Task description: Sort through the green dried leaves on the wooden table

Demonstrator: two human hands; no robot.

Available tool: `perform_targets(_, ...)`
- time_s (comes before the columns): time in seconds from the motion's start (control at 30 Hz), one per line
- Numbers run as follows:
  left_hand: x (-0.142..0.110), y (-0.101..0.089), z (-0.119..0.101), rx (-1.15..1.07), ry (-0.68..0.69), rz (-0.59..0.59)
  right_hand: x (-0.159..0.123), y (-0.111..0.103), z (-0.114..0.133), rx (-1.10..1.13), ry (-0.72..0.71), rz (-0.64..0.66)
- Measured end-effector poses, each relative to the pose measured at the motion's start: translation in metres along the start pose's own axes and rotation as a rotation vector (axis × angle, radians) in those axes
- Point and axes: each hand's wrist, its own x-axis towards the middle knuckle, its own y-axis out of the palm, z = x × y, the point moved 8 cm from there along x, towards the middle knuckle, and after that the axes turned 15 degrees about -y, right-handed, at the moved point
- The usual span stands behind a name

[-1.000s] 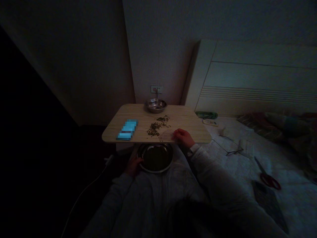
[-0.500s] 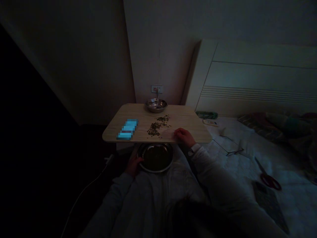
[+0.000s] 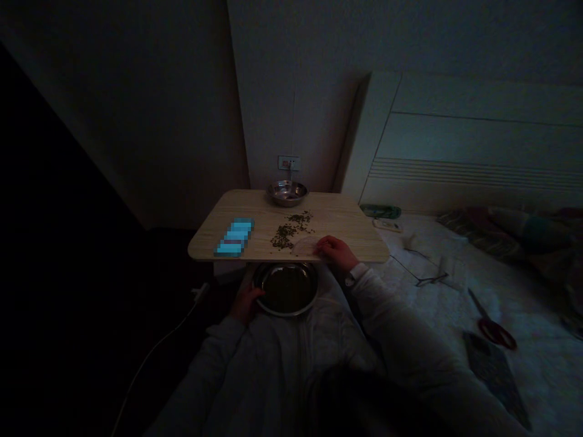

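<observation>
A small wooden table (image 3: 346, 221) stands over my lap in a dim room. A scatter of small dark seeds (image 3: 289, 230) lies at its middle. My right hand (image 3: 334, 251) rests on the table's front edge, fingers curled on a pale thin card (image 3: 304, 245) that touches the seeds. Below the table edge my left hand (image 3: 246, 302) grips the rim of a metal bowl (image 3: 286, 289) on my lap. A second, smaller metal bowl (image 3: 286, 192) sits at the table's far edge.
A blurred blue rectangle (image 3: 234, 237) lies on the table's left part. A bed (image 3: 455, 303) to the right carries red-handled scissors (image 3: 494, 328), a dark flat object (image 3: 496, 370), cables and small items. A wall socket (image 3: 288, 162) is behind the table; a white cable (image 3: 159, 346) runs at left.
My right hand has edged slightly left along the table's front, bringing the pale card up to the seeds. The left hand and the lap bowl have stayed put.
</observation>
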Motion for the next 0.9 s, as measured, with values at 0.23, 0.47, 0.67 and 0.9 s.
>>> perform_targets(0.23, 0.001, 0.002, -0.001, -0.01, 0.02, 0.038, 0.0, 0.002, 0.005, 0.019, -0.036, 0.042)
perform_targets(0.47, 0.005, -0.002, 0.001, 0.003, 0.014, 0.007, 0.001, 0.001, 0.002, 0.051, -0.03, 0.039)
perform_targets(0.67, 0.013, -0.005, 0.002, 0.017, 0.042, 0.027, -0.002, 0.004, 0.006, 0.05, -0.044, 0.065)
perform_targets(0.9, 0.009, -0.003, 0.002, 0.009, 0.024, 0.034, -0.005, 0.012, 0.005, 0.088, 0.008, 0.121)
